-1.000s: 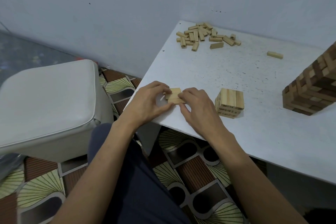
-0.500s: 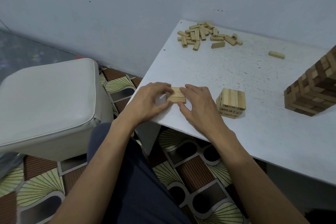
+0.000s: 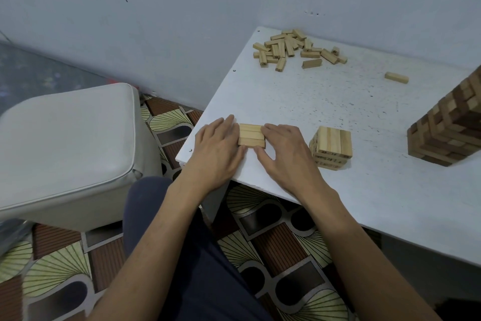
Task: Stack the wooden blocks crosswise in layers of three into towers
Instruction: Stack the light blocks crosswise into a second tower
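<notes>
Three pale wooden blocks (image 3: 251, 135) lie flat side by side as one layer near the white table's (image 3: 364, 190) front left corner. My left hand (image 3: 217, 150) presses its straight fingers against the layer's left end. My right hand (image 3: 283, 152) presses against the right end, its thumb at the layer's near edge. Just to the right stands a short pale tower (image 3: 331, 147) a few layers high. A tall darker tower (image 3: 451, 128) leans out of view at the right edge. A heap of loose blocks (image 3: 294, 48) lies at the far corner, with a single block (image 3: 396, 77) apart from it.
A white cushioned stool (image 3: 67, 148) stands left of the table. The wall runs close behind the table. My dark-trousered leg (image 3: 187, 255) is below the table's front edge, over a patterned floor.
The three blocks, earlier askew between my fingers, now lie squared in a neat row. Both hands have flattened against the layer's ends.
</notes>
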Motion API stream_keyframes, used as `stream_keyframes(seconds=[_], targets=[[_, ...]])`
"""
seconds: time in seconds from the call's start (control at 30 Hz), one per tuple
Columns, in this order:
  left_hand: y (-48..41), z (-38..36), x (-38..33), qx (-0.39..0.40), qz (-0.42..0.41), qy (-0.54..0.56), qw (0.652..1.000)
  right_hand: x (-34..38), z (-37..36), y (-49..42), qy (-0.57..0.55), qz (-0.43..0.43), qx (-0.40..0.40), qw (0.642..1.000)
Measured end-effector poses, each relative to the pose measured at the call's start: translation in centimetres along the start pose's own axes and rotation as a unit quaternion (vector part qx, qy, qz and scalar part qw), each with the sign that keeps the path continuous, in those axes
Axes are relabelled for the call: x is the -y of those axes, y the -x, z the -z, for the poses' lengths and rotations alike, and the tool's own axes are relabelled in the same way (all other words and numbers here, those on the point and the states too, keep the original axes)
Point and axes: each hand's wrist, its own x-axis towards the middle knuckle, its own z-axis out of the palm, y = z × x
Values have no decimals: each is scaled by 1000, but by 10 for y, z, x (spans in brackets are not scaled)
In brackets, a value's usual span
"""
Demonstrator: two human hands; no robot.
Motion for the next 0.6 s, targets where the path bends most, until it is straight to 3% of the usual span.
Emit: stream_keyframes(seconds=[0.37, 0.6], targets=[[13, -3, -11, 23, 22, -55, 998, 6, -9, 8, 135, -45, 89, 986], [13, -3, -15, 36, 21, -60, 997, 3, -12, 5, 159, -47, 115, 979]])
